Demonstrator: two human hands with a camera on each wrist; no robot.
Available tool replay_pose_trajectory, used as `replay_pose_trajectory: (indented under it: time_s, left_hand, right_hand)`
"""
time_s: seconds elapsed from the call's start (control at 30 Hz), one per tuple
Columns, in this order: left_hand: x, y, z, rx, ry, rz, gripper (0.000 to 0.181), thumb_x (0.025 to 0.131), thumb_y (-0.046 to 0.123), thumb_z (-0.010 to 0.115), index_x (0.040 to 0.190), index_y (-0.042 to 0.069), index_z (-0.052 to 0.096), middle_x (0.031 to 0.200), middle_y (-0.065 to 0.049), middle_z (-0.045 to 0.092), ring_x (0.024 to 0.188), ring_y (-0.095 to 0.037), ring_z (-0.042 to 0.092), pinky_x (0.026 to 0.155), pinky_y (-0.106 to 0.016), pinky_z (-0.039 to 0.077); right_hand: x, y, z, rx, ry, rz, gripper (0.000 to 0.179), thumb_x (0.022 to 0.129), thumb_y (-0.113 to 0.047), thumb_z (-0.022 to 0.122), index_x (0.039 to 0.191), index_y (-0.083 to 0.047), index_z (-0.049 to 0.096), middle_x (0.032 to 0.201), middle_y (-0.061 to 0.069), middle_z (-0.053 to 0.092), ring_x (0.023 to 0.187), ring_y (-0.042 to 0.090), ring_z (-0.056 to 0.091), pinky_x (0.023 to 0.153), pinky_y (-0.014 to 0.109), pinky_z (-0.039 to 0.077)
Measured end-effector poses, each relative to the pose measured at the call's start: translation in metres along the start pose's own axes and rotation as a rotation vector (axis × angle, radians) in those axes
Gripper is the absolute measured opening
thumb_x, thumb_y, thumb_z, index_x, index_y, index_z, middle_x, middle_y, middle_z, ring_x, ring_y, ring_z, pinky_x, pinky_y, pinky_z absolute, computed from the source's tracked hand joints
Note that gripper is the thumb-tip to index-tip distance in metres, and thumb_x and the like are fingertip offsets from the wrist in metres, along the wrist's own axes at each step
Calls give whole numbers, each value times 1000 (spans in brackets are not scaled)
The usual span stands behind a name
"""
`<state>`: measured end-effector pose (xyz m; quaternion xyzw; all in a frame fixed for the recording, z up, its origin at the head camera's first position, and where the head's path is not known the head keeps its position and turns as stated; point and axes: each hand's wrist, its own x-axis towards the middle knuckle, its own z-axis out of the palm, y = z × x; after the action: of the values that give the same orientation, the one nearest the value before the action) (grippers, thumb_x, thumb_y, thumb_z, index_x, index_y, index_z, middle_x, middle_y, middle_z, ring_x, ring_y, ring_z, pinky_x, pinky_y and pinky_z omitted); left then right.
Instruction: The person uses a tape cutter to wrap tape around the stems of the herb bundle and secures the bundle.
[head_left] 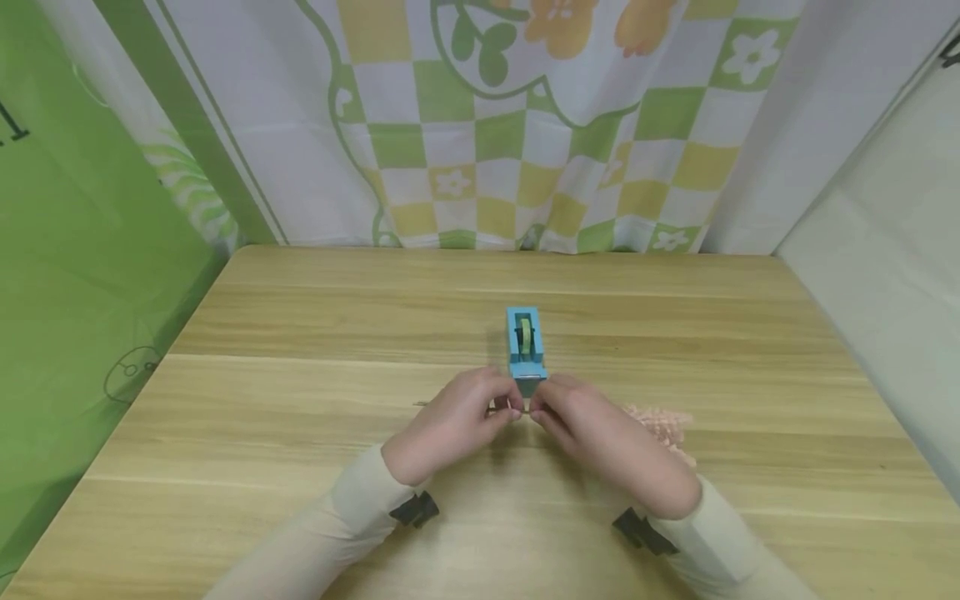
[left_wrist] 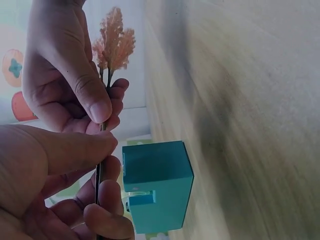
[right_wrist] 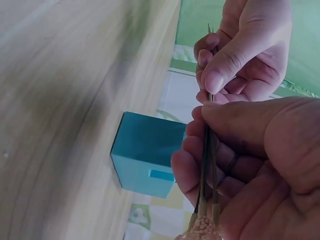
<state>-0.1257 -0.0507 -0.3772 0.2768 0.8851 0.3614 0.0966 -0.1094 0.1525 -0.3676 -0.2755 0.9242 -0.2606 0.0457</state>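
Note:
My left hand [head_left: 453, 421] pinches the thin dark stems of a bunch of artificial flowers [head_left: 663, 425] between thumb and fingers. Close beside it, my right hand [head_left: 600, 433] grips the same stems [right_wrist: 203, 170] nearer the blossoms, the two thumbs almost meeting. Fluffy pink-orange heads stick out to the right, past the right hand. In the right wrist view the bare stem ends show beyond the left hand. Just behind the fingertips stands a blue tape dispenser [head_left: 527, 367] with a yellowish tape roll [head_left: 526, 336]; neither hand visibly grips it.
Under the hands is a wood-grain table [head_left: 337, 333]. A checked, flowered curtain [head_left: 495, 167] hangs along its back edge. Green cloth [head_left: 82, 217] borders the left side and white cloth [head_left: 885, 225] the right.

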Motion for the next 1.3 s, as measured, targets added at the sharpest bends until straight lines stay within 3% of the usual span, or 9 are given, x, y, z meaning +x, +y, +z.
replay_pose_trajectory:
  time_s: [0.3, 0.6, 0.83, 1.1, 1.3]
  left_hand:
    - [0, -5, 3, -27, -35, -40, 4, 96, 3, 71, 94, 6, 73, 92, -2, 70, 83, -12, 59, 73, -23, 51]
    - [0, -17, 10, 44, -109, -52, 5, 95, 5, 71, 91, 8, 71, 84, -1, 67, 74, -11, 56, 68, -23, 49]
    - [0, -21, 13, 153, -142, -65, 5, 95, 5, 72, 93, 10, 74, 90, -2, 73, 80, -10, 62, 73, -25, 52]
    - [1, -21, 12, 178, -160, -70, 7, 94, 3, 71, 97, 8, 75, 96, -4, 75, 89, -15, 67, 79, -28, 55]
    - [-2, -20, 10, 188, -176, -74, 6, 93, 9, 74, 99, 9, 74, 97, -4, 73, 91, -17, 63, 81, -29, 52]
  right_hand:
    - [-3, 1, 1, -79, -26, 35, 7, 98, -7, 69, 103, -11, 74, 96, 0, 72, 89, 12, 67, 82, 34, 61]
    - [-1, 6, 8, -57, -115, 103, 15, 98, -10, 70, 85, -14, 64, 75, -6, 60, 68, 6, 50, 64, 22, 48]
    - [1, 10, 16, -100, -137, 84, 14, 96, -10, 72, 85, -13, 65, 78, -6, 62, 70, 5, 52, 66, 23, 50]
    - [1, 12, 16, -106, -141, 75, 14, 96, -12, 74, 86, -15, 64, 79, -6, 60, 70, 5, 51, 65, 22, 48]
    - [2, 13, 14, -111, -149, 71, 14, 97, -18, 74, 86, -15, 66, 78, -6, 59, 68, 5, 49, 64, 22, 46]
